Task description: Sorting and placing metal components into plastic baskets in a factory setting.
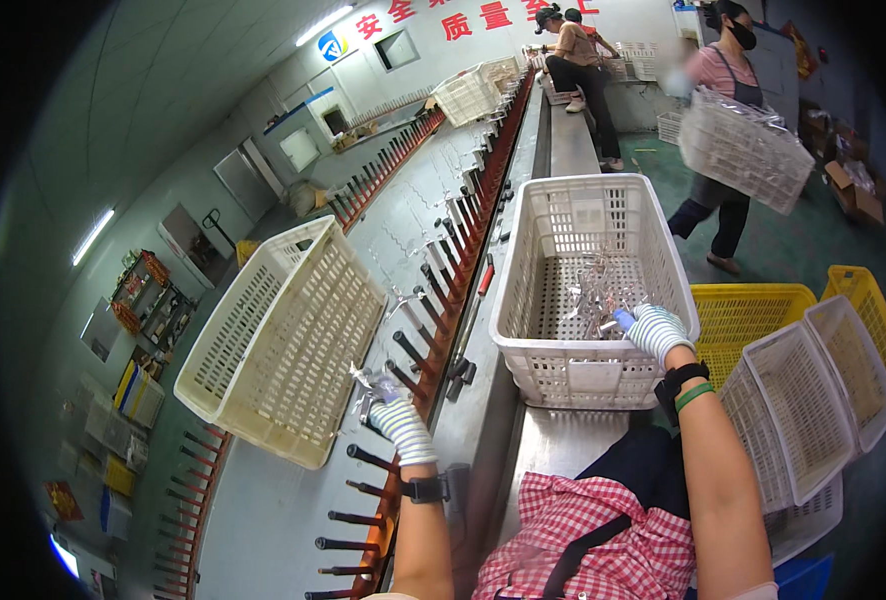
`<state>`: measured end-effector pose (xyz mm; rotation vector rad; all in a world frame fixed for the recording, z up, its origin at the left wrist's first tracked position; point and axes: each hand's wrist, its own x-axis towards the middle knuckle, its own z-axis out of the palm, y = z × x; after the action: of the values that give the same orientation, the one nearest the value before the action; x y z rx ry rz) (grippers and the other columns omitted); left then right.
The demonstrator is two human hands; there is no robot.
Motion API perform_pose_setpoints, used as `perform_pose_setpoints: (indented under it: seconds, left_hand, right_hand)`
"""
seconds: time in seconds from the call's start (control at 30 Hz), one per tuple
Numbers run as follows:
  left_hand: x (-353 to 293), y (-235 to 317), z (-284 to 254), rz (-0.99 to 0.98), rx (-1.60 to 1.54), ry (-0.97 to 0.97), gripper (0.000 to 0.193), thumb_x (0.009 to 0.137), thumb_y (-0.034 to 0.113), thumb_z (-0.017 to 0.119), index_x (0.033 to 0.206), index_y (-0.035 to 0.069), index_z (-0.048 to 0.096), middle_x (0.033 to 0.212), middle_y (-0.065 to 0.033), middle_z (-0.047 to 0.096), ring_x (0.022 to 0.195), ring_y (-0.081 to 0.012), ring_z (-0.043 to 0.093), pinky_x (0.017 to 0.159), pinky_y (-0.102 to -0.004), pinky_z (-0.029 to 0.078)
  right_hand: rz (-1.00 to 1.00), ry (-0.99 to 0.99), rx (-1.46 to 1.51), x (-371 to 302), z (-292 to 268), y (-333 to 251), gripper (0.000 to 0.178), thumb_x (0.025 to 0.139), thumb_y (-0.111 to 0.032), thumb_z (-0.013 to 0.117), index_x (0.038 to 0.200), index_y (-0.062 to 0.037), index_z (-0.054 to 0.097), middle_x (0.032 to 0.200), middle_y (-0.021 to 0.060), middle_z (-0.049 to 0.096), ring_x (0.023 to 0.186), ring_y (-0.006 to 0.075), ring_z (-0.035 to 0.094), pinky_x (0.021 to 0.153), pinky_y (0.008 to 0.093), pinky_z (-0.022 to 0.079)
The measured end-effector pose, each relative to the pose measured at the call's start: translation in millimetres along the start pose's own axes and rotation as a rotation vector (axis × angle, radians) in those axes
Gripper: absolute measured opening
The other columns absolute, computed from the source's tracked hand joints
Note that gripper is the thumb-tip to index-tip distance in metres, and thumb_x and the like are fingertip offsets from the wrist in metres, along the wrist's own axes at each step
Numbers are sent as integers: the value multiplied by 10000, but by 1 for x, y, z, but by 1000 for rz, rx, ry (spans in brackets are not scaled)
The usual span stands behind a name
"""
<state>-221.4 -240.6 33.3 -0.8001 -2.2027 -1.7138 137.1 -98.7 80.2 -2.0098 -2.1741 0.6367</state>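
My left hand [400, 424], in a striped glove with blue fingertips, is closed on a small shiny metal piece [367, 392]. It is beside a row of upright black-handled pegs [411, 350] along the bench. My right hand [660, 333], gloved the same way, reaches over the near right side of a white plastic basket [595, 362]. Its fingers are curled at a pile of thin shiny pieces [595, 296] on the basket's bottom. Whatever those fingers grip is too small to make out.
Another white basket [293, 350] stands on the grey bench left of the pegs. A red-handled tool [486, 275] lies behind them. Yellow crates [748, 315] and stacked white baskets [803, 400] are at right. One person [728, 110] carries a loaded basket; another person [575, 75] is at the far end.
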Motion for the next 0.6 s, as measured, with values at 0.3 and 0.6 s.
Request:
perform_pose_setpoints:
  seconds: [0.3,0.6]
  left_hand:
    - [0,39,-7,234,-510,-62,248,824,114,519,1010,-40,574,852,-158,601,731,-238,527,710,-349,419]
    - [29,13,46,171,703,-220,325,886,154,418,1175,15,474,1152,-156,520,990,-250,516,861,-349,408]
  right_hand:
    - [-49,-6,5,8,7,-1,539,835,-471,382,1013,-13,603,1027,204,589,958,333,567,841,409,433]
    - [2,-27,-8,8,9,12,536,832,-469,395,1032,-16,598,1048,210,581,981,335,559,856,413,424]
